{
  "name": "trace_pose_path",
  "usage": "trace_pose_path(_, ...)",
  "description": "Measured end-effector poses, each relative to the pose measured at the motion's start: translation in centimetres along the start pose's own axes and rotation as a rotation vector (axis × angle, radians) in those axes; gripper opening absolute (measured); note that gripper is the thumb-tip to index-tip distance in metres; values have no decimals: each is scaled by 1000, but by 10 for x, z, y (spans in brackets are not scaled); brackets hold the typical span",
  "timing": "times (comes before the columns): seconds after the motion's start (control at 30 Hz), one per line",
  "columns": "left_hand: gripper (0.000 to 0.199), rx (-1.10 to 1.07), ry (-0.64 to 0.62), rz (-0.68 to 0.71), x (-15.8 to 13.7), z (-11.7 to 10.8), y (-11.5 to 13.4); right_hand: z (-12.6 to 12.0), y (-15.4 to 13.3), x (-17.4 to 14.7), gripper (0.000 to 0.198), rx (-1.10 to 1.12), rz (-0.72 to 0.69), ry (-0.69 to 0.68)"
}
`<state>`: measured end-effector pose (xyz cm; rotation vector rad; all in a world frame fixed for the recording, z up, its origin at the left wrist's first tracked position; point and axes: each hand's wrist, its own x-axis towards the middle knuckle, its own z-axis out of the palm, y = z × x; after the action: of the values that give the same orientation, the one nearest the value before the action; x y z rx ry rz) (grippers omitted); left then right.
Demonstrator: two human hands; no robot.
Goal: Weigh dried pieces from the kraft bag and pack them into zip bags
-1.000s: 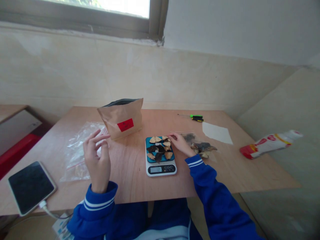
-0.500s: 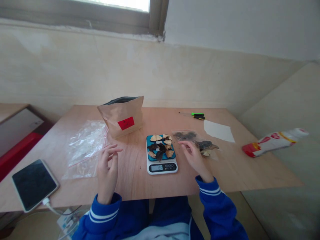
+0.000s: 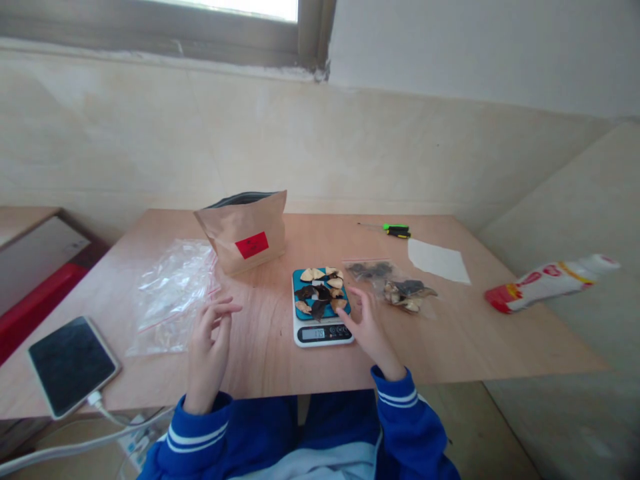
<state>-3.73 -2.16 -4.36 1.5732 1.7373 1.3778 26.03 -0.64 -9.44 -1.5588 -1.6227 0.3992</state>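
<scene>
Right hand (image 3: 367, 327) beside loaded scale (image 3: 323, 307)

this is looking like a plain home room: a bare plywood bench (image 3: 260, 360) is sitting against tiled walls under a window (image 3: 165, 27), with a phone (image 3: 73, 363) charging at its edge.

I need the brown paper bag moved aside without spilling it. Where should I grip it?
Grip the brown paper bag low on its side walls, coming from the front. It stands upright with its top open, and its upper edge leans, so pinching the top would likely tip it.
</scene>
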Motion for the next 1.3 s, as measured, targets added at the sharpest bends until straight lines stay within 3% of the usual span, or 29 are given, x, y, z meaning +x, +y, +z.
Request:
trace_pose_path(0.17,20,4,-7,-11,-3,-2,-7,3,-6,0,46,-44,-56,-51)
trace_pose_path(0.5,20,1,-11,-26,-2,-7,-11,0,-6,2,27,-59,-60,-28)
trace_pose_path(0.7,21,0,-22,-34,-2,-8,-12,-7,-14,0,21,154,87,-5)
trace_pose_path(0.87,23,-10,-53,-50,-2,-7,-14,-22,-14,-6,24,303,203,167)
trace_pose_path(1.03,23,-29,-71,-66,-2,-7,-15,-37,-6,-15,29,359,300,259)
trace_pose_path(1.3,22,-37,-71,-64,-4,-8,-17,-47,-2,-16,34,355,326,286)
